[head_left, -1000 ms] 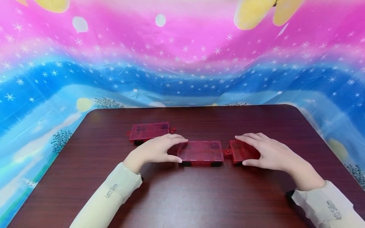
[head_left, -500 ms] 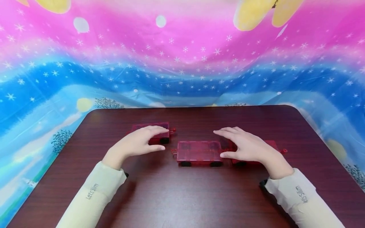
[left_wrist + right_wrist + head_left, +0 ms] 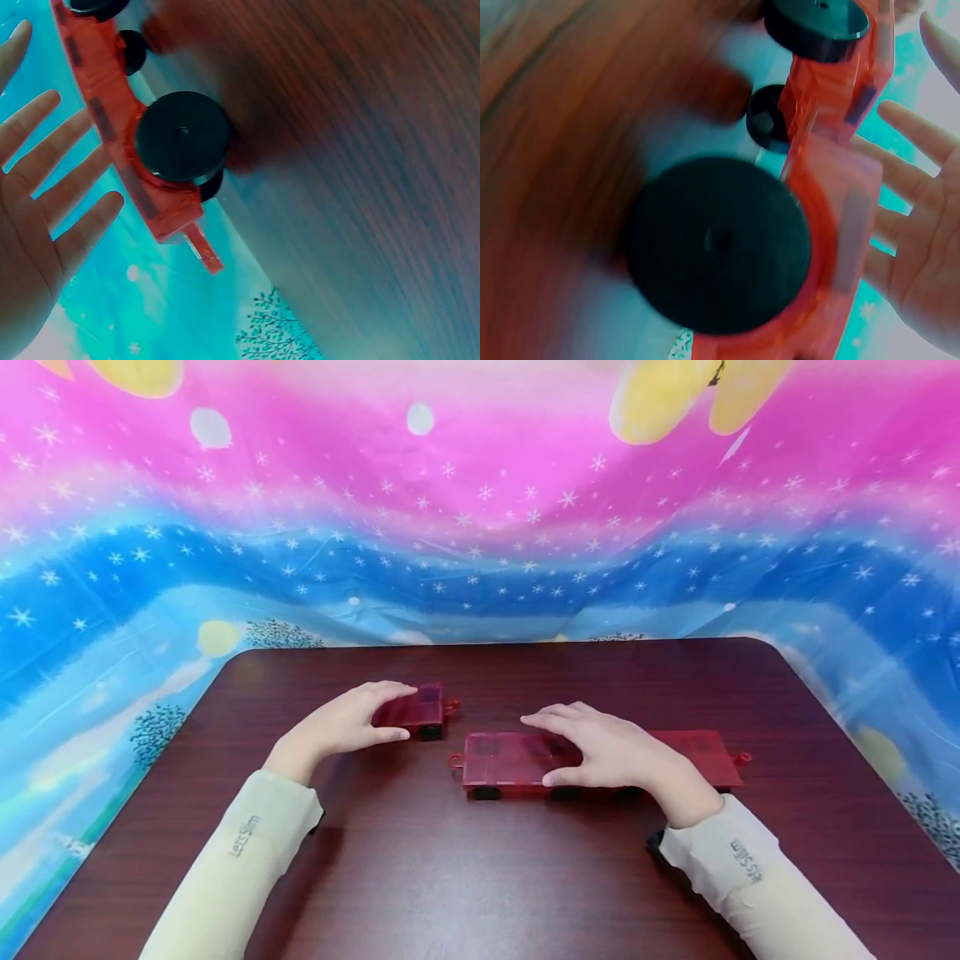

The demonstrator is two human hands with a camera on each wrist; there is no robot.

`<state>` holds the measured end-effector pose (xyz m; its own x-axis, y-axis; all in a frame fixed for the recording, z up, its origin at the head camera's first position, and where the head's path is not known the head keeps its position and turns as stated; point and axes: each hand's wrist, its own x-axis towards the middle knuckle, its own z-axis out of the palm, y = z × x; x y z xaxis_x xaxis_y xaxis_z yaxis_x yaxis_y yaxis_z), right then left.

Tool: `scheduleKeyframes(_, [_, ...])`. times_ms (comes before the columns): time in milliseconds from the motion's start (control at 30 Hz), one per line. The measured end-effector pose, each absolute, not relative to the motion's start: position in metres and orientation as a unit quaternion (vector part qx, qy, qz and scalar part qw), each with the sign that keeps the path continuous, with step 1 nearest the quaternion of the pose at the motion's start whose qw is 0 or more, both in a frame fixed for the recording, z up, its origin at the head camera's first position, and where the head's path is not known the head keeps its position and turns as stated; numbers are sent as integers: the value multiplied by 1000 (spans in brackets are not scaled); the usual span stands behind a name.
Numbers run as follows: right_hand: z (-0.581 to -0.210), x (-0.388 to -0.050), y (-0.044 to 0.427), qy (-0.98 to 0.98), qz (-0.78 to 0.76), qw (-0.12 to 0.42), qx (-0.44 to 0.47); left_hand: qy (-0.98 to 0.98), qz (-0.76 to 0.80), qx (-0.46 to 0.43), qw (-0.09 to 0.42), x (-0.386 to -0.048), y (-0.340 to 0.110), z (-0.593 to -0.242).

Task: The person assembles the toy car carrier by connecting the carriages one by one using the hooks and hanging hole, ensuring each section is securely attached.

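Three red wheeled cars stand wheels-down on the dark tabletop (image 3: pixel 450 877). The left hand (image 3: pixel 337 718) lies over the left car (image 3: pixel 429 706), fingers extended and grasping nothing; the right hand (image 3: pixel 611 747), fingers likewise released, spreads across the middle car (image 3: pixel 506 760) and partly hides the right car (image 3: pixel 701 752). Those two line up end to end, presumably so their couplings meet — the hand covers that joint. The left car sits farther back, its hook (image 3: pixel 452 703) apart from the middle car's ring (image 3: pixel 455 762), so they look unjoined.
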<state>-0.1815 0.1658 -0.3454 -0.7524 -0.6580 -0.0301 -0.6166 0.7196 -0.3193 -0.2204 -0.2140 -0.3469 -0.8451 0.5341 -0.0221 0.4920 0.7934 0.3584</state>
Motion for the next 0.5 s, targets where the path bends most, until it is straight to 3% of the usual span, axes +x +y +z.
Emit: scheduleKeyframes(500, [-354,-181,145,911,-143,107,-372,950,152,261,79,-241,-214,-356])
